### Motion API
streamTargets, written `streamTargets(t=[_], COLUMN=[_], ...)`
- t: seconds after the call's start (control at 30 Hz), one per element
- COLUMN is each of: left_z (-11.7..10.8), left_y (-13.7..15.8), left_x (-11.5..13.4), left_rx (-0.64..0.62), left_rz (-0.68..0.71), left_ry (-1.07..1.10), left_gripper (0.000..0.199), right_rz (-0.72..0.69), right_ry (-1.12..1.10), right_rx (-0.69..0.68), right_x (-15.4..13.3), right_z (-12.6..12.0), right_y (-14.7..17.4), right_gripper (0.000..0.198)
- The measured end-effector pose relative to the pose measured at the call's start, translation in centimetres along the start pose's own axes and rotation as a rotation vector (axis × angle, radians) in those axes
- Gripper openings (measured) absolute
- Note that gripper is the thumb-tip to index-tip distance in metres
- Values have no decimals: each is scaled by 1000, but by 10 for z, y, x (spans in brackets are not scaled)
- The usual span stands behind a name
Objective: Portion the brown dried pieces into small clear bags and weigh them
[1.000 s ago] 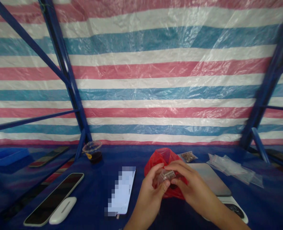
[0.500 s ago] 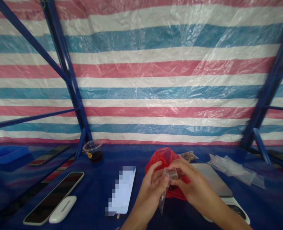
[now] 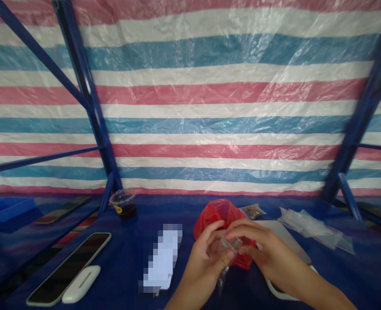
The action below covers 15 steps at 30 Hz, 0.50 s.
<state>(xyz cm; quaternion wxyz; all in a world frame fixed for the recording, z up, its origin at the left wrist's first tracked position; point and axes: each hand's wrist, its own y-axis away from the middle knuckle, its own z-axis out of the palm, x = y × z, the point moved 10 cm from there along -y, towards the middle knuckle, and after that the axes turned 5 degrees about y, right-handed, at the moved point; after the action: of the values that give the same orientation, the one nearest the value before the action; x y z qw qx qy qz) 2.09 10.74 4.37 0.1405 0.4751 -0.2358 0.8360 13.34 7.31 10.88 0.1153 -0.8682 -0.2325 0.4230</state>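
Fingers of both your hands pinch a small clear plastic bag (image 3: 226,247) low in the middle of the view, in front of a red plastic bag (image 3: 221,215) that sits on the blue worktop (image 3: 129,254). Your left hand (image 3: 206,254) grips the clear bag from the left, thumb and forefinger closed on its edge. Your right hand (image 3: 258,245) covers it from the right and above, fingertips pressed down along its top. A loose tail of the clear film hangs below your left thumb.

Half a second ago the bag was held a little higher, and something small and pale showed through it between your fingers. Now your right hand has lowered over it and those contents are hidden. My reading is that you are pressing the top of the bag closed, though the seal itself cannot be seen.

Behind the red bag lies a small packet of brownish bits (image 3: 253,211). Right of your hands is a flat grey scale (image 3: 289,241), and beyond it a pile of empty clear bags (image 3: 316,226). To the left lie a phone with a blurred screen (image 3: 161,260), a longer dark phone (image 3: 69,267) with a white oval device (image 3: 81,284) beside it, and a lidded cup of dark liquid (image 3: 124,203). A striped tarp (image 3: 210,107) fills the background.
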Motion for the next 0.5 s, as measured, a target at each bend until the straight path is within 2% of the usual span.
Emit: streamTargets(t=[0.13,0.27,0.4,0.5], left_z=[2,-1,1,3], left_y=[0,-2,-1,2], left_x=[2,8,13,11], left_rx=[-2,13,-14,-28], left_rz=[-45,-46,15,40], left_ry=[-56,-59,-127,-208], left_gripper=[62,63,64,67], right_rz=[0,-6,-43,-66], right_ry=[13,-1,72,125], right_rx=[66,101,58,8], right_x=[1,-3,-13,-19], right_z=[-9,-15,-10,-3], right_y=[-1,-1,-1,0], right_gripper=[43,36,33,40])
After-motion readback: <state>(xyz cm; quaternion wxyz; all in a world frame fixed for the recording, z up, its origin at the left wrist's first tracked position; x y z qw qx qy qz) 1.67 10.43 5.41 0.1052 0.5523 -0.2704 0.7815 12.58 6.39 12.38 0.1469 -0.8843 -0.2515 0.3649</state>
